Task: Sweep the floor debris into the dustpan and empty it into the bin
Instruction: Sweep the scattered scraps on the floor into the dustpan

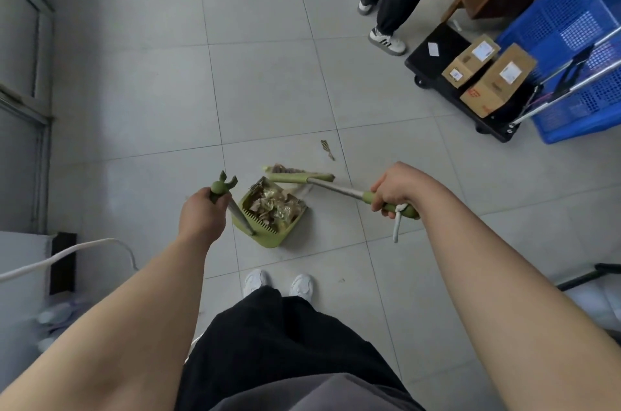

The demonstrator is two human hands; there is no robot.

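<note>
A green dustpan (267, 237) stands on the grey tiled floor just ahead of my feet, filled with brownish wrappers and scraps (275, 205). My left hand (201, 214) grips the green top of its upright handle (220, 190). My right hand (395, 187) grips the green end of the broom handle (339, 190). The broom head (297, 175) lies on the floor right behind the dustpan's mouth. One small scrap of debris (326, 148) lies on the floor beyond the broom. No bin is in view.
Another person's legs and shoes (386, 37) stand at the back right. A black trolley (437, 57) carries two cardboard boxes (497, 81) beside a blue crate (571, 40). A white cable (67, 256) runs at the left by a wall.
</note>
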